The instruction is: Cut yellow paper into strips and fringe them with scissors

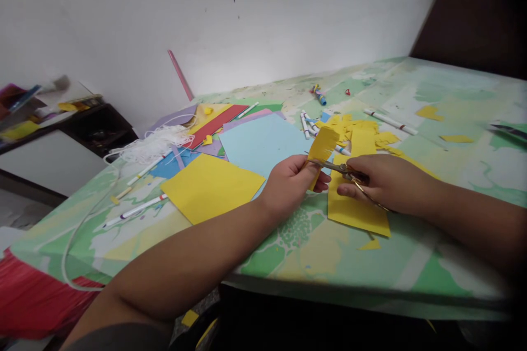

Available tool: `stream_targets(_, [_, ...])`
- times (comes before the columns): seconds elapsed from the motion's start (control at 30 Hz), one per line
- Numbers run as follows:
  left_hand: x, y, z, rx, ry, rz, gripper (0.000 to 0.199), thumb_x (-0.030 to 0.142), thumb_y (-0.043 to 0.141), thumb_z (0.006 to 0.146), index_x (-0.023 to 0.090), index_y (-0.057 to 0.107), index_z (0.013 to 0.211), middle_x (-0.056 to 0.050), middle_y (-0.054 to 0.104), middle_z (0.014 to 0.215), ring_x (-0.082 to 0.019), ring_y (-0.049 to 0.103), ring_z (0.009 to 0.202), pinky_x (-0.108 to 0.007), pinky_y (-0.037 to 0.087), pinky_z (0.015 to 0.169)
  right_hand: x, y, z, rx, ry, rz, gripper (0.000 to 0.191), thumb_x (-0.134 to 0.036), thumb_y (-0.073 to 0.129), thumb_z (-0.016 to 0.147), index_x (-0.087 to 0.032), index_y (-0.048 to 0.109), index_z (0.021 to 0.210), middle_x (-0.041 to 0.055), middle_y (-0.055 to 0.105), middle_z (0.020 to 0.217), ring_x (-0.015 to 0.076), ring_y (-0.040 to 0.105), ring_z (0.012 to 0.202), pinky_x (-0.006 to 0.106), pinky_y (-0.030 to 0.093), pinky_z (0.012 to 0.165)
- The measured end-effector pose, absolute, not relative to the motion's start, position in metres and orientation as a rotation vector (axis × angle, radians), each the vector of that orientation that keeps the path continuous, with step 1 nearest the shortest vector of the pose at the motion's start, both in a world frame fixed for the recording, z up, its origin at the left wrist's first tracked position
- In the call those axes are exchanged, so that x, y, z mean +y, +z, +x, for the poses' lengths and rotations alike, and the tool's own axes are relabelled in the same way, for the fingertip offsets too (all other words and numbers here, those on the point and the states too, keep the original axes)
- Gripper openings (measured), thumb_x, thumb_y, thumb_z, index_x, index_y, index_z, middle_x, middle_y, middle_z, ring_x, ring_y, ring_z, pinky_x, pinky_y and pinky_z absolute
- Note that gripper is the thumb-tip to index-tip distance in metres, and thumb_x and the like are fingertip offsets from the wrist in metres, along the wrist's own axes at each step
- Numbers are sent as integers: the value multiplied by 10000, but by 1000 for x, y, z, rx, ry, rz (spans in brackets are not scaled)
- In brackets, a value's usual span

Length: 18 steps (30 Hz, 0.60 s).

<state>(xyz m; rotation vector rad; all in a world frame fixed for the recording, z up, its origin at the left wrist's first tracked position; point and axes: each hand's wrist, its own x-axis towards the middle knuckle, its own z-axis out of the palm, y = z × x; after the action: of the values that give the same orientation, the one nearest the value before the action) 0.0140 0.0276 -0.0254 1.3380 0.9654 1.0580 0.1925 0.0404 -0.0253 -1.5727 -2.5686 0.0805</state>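
Note:
My left hand [293, 184] pinches a yellow paper strip [324, 143] whose edge is cut into a fringe. In my right hand [387, 182] is a pair of scissors [343, 169], its blades lying across the strip close to my left fingers. Below the scissors, a larger piece of yellow paper [358, 214] rests on the table. Fringed yellow scraps [358, 125] are heaped just behind my hands. A yellow sheet [212, 186] lies left of my left hand, and a light blue sheet [263, 140] is behind it.
A green patterned cloth covers the table [263, 255]. Several markers [391, 122] are scattered about. White string [156, 142] is bundled at the left beside red paper [218, 125]. A crayon-like blue stick [319, 95] lies at the back. A dark cabinet [111, 129] stands left of the table.

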Motion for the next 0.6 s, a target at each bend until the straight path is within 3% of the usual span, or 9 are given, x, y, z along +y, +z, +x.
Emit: stream_targets(0.6, [29, -27, 14, 919, 1031, 1327, 163, 277, 496, 738, 126, 522, 681, 1, 572, 599, -70, 535, 531, -229, 430, 572, 40, -25, 192, -2546, 53, -1596, 391, -566, 391, 699, -201, 383, 559, 6, 481, 528, 120, 378, 470, 234, 214, 443])
